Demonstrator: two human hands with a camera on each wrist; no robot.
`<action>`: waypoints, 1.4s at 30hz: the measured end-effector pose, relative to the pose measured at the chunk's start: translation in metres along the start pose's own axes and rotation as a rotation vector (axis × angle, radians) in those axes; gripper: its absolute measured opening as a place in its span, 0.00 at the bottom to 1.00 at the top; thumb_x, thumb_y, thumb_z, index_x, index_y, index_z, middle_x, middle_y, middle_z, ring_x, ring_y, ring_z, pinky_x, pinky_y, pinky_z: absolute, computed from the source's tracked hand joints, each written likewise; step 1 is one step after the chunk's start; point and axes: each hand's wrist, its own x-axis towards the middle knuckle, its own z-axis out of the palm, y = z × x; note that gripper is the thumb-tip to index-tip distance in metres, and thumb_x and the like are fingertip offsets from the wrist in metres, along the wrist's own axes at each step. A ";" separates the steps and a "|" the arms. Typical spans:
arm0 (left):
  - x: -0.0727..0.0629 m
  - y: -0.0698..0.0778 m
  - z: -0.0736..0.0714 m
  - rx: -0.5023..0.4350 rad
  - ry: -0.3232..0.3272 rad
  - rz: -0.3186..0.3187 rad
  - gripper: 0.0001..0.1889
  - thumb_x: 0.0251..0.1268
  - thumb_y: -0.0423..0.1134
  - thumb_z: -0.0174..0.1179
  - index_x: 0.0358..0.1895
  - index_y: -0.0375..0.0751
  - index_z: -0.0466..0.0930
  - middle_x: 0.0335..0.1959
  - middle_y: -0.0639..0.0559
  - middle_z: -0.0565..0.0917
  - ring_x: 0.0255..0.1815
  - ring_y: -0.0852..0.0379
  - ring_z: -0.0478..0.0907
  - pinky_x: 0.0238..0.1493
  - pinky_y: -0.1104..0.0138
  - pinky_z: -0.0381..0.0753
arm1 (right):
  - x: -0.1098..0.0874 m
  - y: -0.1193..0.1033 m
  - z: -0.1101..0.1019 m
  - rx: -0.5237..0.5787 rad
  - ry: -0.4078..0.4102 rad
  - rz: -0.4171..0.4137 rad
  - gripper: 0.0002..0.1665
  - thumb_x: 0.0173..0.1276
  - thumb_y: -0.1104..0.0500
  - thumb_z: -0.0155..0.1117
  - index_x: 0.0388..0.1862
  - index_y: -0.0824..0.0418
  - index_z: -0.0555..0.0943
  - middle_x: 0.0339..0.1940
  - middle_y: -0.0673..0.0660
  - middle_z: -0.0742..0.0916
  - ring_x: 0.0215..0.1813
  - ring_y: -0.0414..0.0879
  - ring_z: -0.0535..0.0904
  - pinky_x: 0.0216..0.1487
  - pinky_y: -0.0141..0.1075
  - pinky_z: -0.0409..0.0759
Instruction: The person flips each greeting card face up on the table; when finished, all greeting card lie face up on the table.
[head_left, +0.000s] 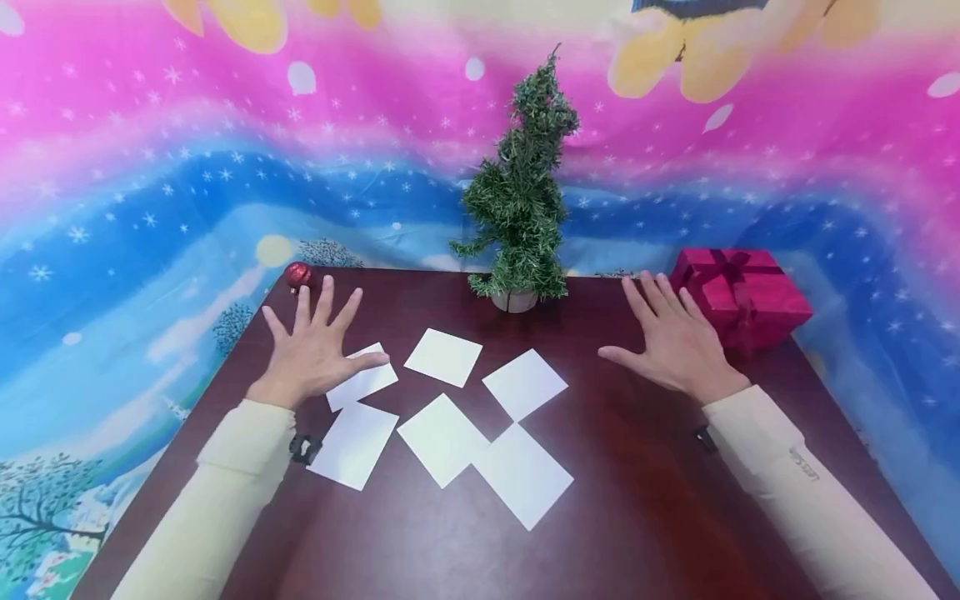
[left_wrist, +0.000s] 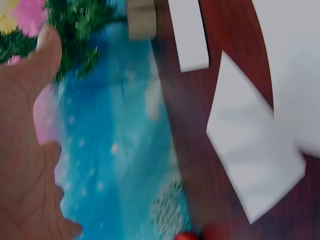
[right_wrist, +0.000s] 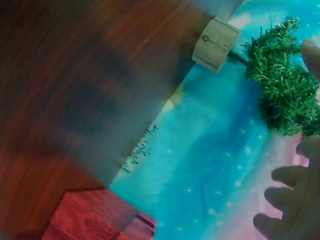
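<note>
So, nothing's being held here. The left grip (head_left: 307,358) is held out with fingers and thumb spread well apart, and the right grip (head_left: 675,342) is spread the same way. Six white cards (head_left: 444,437) are laid flat across the left and middle of the worktop (head_left: 637,517), and the far-left card (head_left: 365,382) is partly covered by the left thumb in the head view. No contact can be made out there; in the left wrist view that grip seems to be lifted clear. The red box (head_left: 765,292) is placed just beside the right grip, with the small tree (head_left: 517,192) set between the two, towards the back.

As a guess, a pause is being shown, either the start or the finish; which one can't be told. If a card is wanted next, one grip would have to be lowered and a fingertip worked under an edge, since thin flat stuff isn't easily pinched. The middle card and lower-right card (head_left: 528,479) seem to meet, so a neighbour could get dragged along.
</note>
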 end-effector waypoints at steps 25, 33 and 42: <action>0.063 0.167 0.097 0.171 -0.242 0.219 0.56 0.55 0.84 0.43 0.77 0.44 0.62 0.78 0.48 0.62 0.80 0.42 0.45 0.74 0.39 0.37 | 0.053 -0.053 0.067 0.111 -0.291 -0.219 0.55 0.61 0.29 0.66 0.77 0.60 0.66 0.75 0.65 0.70 0.76 0.61 0.62 0.69 0.58 0.64; 0.073 0.181 0.110 0.278 -0.262 0.250 0.57 0.51 0.87 0.42 0.76 0.47 0.66 0.75 0.50 0.66 0.80 0.43 0.48 0.74 0.39 0.38 | 0.047 -0.060 0.080 0.064 -0.347 -0.197 0.55 0.59 0.26 0.64 0.74 0.61 0.70 0.70 0.64 0.76 0.71 0.61 0.69 0.68 0.57 0.66; 0.085 0.187 0.110 0.364 -0.270 0.284 0.56 0.46 0.86 0.49 0.75 0.52 0.68 0.77 0.54 0.64 0.80 0.44 0.47 0.74 0.41 0.38 | 0.045 -0.053 0.083 0.086 -0.332 -0.175 0.58 0.55 0.25 0.67 0.75 0.60 0.69 0.71 0.61 0.75 0.72 0.58 0.68 0.69 0.56 0.66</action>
